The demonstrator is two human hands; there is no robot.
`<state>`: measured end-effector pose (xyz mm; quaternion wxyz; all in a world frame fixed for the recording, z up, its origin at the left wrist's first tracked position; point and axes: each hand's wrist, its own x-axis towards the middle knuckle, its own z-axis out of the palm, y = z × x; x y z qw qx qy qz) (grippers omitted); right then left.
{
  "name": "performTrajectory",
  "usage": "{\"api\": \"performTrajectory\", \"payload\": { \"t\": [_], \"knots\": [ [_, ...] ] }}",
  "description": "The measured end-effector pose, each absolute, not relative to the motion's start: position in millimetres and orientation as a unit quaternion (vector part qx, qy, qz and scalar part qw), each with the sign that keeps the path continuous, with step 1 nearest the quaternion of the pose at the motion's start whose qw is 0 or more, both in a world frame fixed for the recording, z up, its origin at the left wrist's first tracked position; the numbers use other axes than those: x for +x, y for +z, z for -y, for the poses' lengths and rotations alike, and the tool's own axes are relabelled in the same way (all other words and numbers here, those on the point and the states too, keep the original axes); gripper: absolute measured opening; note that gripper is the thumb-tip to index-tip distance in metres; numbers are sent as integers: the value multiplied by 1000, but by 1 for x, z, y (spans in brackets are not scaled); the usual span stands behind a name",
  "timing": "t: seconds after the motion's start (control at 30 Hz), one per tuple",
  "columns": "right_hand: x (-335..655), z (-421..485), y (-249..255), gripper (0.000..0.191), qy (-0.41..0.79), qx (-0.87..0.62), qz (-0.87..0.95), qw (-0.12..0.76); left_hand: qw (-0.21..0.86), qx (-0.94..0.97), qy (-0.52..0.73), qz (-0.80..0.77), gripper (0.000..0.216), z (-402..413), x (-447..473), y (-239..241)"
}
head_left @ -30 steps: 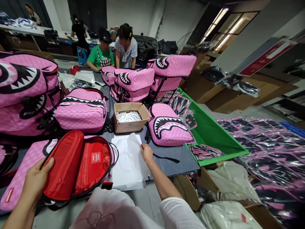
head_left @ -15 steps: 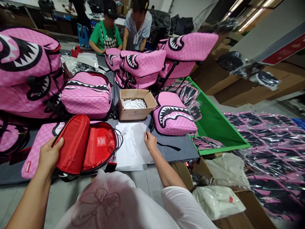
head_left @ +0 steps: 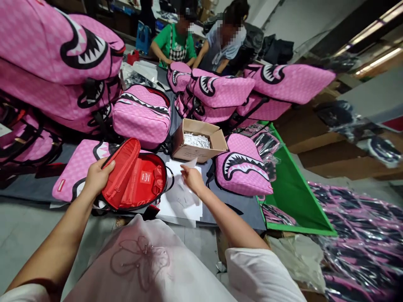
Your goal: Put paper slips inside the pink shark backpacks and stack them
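Note:
An open pink backpack with a red lining (head_left: 138, 178) lies flat in front of me. My left hand (head_left: 96, 178) grips the edge of its raised red flap. My right hand (head_left: 191, 178) pinches the top corner of a white paper sheet (head_left: 182, 197) from a small stack on the dark table, lifting that corner. A small cardboard box (head_left: 200, 140) with white slips stands just behind the paper.
Pink shark-mouth backpacks are piled at left (head_left: 59, 54), behind (head_left: 141, 115) and at right (head_left: 244, 170). Two people (head_left: 195, 40) work at the far end. A green bin (head_left: 289, 193) and bagged packs (head_left: 355, 235) lie to the right; cardboard boxes (head_left: 308, 138) stand beyond.
My right hand has shifted left along the paper's top edge and raised a corner. The view swung down and right; my left hand stays on the red flap.

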<state>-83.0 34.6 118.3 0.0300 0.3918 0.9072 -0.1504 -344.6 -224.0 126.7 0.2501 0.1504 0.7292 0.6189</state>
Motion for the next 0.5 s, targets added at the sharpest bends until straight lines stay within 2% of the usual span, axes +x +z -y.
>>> {"api": "performTrajectory", "payload": {
  "t": [0.2,0.37,0.5],
  "knots": [
    [-170,20,117,37,-232,263,-930,109,244,166,626,-722,51,228,-345,123],
    [-213,57,80,35,-183,235,-946,127,233,192,630,-716,45,232,-347,122],
    [-219,65,56,42,-246,198,-941,118,243,195,643,-699,47,234,-352,114]
  ]
}}
